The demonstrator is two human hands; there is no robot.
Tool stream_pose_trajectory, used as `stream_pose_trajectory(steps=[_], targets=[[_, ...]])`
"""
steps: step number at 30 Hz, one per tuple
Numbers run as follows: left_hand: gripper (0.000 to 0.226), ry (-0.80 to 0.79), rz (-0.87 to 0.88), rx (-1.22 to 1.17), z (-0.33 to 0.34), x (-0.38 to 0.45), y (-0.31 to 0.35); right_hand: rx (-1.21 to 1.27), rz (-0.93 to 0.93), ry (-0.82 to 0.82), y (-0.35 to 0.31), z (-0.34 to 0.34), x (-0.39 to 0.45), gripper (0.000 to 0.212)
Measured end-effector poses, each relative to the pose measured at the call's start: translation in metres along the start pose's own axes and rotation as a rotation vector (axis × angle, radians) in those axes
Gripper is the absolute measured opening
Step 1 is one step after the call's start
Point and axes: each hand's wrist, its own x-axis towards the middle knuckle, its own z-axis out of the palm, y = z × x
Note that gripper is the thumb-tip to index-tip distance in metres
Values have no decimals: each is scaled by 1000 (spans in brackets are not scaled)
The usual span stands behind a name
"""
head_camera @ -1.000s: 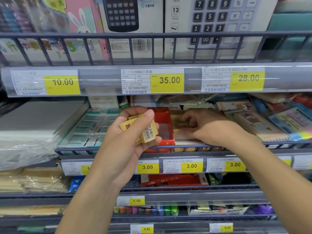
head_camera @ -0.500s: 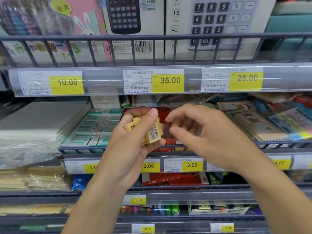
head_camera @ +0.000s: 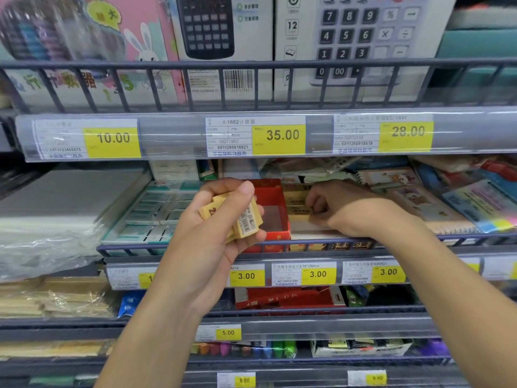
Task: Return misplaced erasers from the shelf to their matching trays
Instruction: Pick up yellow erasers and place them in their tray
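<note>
My left hand (head_camera: 215,233) grips a small bundle of yellow erasers (head_camera: 246,219), one with a barcode label facing me, in front of the middle shelf. Behind it stands a red cardboard tray (head_camera: 272,214) that looks hollow inside. Right of that tray lie more yellow erasers (head_camera: 296,201) in a row. My right hand (head_camera: 347,210) reaches into that row, its fingertips curled on a yellow eraser there. Left of the red tray sits a tray of white and green erasers (head_camera: 159,211).
A wire rail (head_camera: 307,245) fronts the shelf, with 3.00 price tags below. Notebooks (head_camera: 425,203) lie at the right, plastic-wrapped paper (head_camera: 50,219) at the left. Calculator boxes (head_camera: 223,43) stand on the shelf above. Highlighters and red boxes fill the lower shelves.
My right hand came back toward my left hand half a second ago, then returned into the row of yellow erasers. My left hand kept its bundle almost still.
</note>
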Motion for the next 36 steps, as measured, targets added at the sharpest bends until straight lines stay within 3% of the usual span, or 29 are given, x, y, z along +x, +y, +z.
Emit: stream_pose_trajectory(steps=[5,9,12,14,16,19,23,25,29,32,36], targets=[[23,1,-3,5,0,1,-1,49,-33,42,1,1,4,18],[21,9,-10,-4,3,2,-1,60,-32,-15,2,-4,0,28],[18,10,-14,-18,4,1,-3,125,-74,171,-3,-4,-16,28],[20,18,-13,-12,6,1,-4,398,-222,332,-16,-1,-37,24],[24,9,-10,-2,8,1,-4,616,-425,313,-34,3,-57,27],[39,2,-1,-3,11,0,-4,610,-558,338,-56,14,-71,37],[44,6,5,-9,16,-1,-4,519,-516,462,-70,26,-73,43],[58,-14,5,22,16,-1,-4,570,-529,474,-71,28,-73,42],[53,-50,22,5,12,-2,-5,922,-529,343,-68,26,-72,42],[49,-20,27,-9,11,-3,-5,1118,-510,301,-64,25,-70,29],[24,10,32,-37,8,-1,-5,1407,-348,218,-57,24,-65,24]])
